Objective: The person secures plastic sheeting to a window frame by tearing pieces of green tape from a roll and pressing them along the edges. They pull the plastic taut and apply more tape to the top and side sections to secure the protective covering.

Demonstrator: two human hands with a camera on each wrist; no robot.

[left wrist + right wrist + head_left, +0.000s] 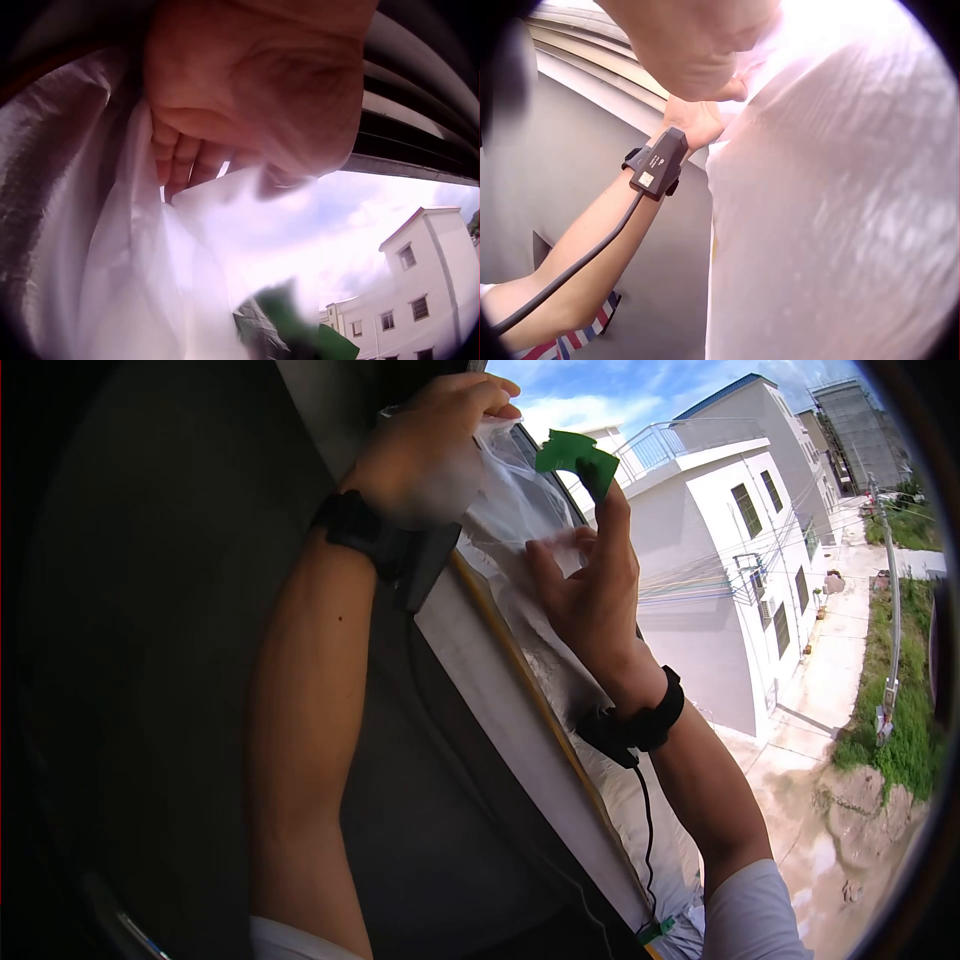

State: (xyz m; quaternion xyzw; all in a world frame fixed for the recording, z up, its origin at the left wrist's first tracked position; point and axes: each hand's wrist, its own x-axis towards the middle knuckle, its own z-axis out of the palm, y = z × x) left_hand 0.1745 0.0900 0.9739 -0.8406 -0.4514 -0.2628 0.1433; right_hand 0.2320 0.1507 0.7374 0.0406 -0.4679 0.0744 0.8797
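From my head view, I see the left hand (430,450) near eleven o'clock gripping translucent plastic film (522,492) between thumb and fingers, the right hand (597,585) at two pinching it, and torn green tape (572,452) on that index fingertip at one.

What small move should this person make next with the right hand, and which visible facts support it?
The right hand should probably bring its green tape to the clear plastic sheet and press it on near the left hand. The tape sticks to one raised finger, its other end free, while the left hand is up at the sheet's top.
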